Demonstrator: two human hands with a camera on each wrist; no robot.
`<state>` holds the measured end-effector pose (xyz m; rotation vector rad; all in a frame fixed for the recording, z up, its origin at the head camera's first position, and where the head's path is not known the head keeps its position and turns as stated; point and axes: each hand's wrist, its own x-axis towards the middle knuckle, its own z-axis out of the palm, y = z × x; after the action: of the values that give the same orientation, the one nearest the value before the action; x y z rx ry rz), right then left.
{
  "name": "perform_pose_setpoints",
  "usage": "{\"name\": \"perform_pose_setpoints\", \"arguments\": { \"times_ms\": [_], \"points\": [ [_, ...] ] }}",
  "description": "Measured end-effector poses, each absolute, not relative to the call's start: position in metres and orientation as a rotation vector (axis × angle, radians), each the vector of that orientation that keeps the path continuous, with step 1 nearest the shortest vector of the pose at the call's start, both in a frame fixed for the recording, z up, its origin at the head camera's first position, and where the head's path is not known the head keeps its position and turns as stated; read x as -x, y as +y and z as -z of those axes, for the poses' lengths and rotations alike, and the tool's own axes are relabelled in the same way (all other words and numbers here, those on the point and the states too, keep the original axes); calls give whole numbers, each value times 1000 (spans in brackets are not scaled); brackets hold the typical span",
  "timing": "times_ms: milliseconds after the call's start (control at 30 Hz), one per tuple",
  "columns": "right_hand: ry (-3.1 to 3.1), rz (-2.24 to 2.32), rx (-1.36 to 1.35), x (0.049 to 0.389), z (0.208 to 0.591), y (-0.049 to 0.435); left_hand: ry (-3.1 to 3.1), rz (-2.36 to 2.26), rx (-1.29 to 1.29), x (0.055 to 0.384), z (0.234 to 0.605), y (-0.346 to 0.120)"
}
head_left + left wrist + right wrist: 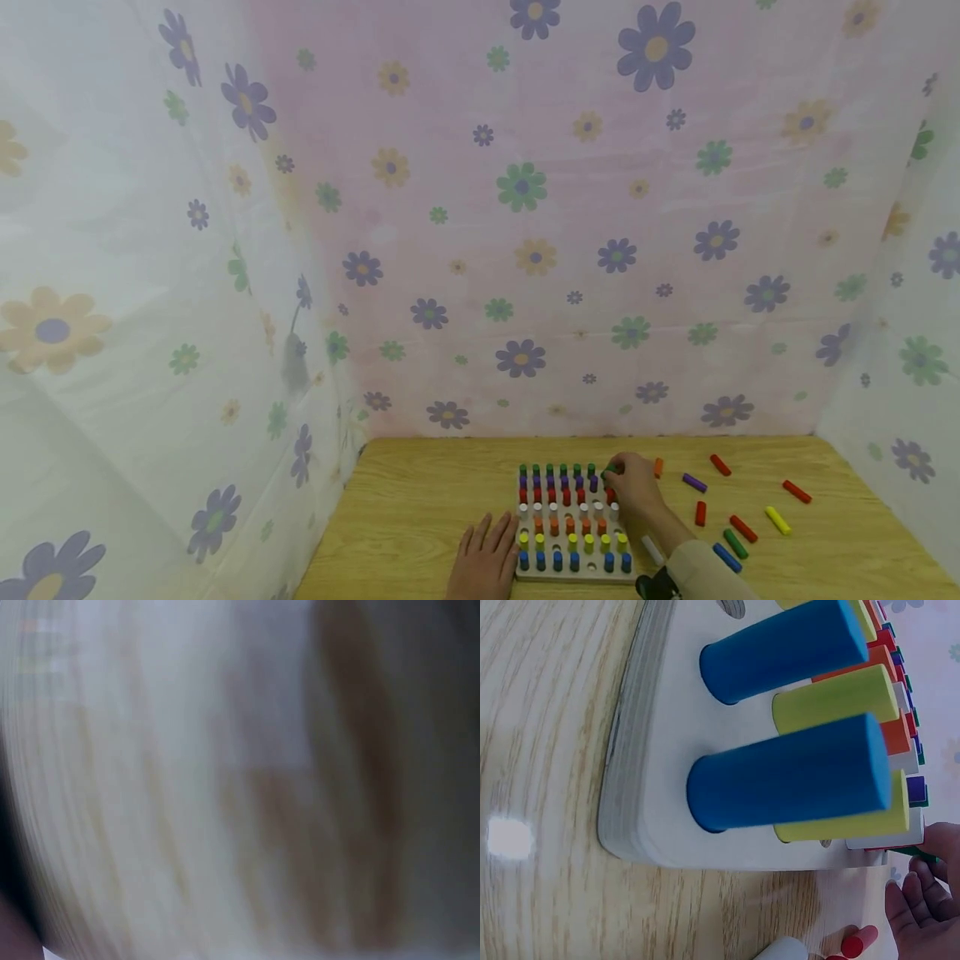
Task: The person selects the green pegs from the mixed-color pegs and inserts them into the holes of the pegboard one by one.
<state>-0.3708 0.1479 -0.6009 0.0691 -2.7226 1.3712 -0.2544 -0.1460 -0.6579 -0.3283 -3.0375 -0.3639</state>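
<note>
A pale wooden pegboard (572,576) stands on the table, filled with rows of coloured pegs: green at the back, then purple, red, white, orange, yellow and blue in front. At its back right corner my right hand (636,486) pinches a green peg (608,472). The right wrist view shows that green peg (915,853) partly hidden by fingers, beyond tall blue pegs (787,776). My left hand (486,558) lies with its fingers extended along the board's left edge. The left wrist view is too blurred to make out a hand.
Loose pegs lie scattered right of the board, among them a yellow peg (777,521), a purple peg (694,482) and a blue peg (727,557). A white peg (653,550) lies by the right forearm. Flowered cloth (465,333) walls the table (405,500) at the back and sides.
</note>
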Motion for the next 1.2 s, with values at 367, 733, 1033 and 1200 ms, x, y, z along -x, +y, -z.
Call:
{"name": "perform_pose_setpoints", "arguments": {
  "times_ms": [367,733,1033,1200],
  "points": [
    [-2742,-1282,-72,367,596,145,-3014,297,335,254,665,-146],
    [-2728,-1282,-57,370,595,143,-3004,307,321,256,662,-145],
    [-2726,-1300,-43,372,601,142,-3019,344,326,257,663,-146],
    [-2707,-1318,-52,373,602,140,-3012,351,333,257,665,-147]
  ]
}}
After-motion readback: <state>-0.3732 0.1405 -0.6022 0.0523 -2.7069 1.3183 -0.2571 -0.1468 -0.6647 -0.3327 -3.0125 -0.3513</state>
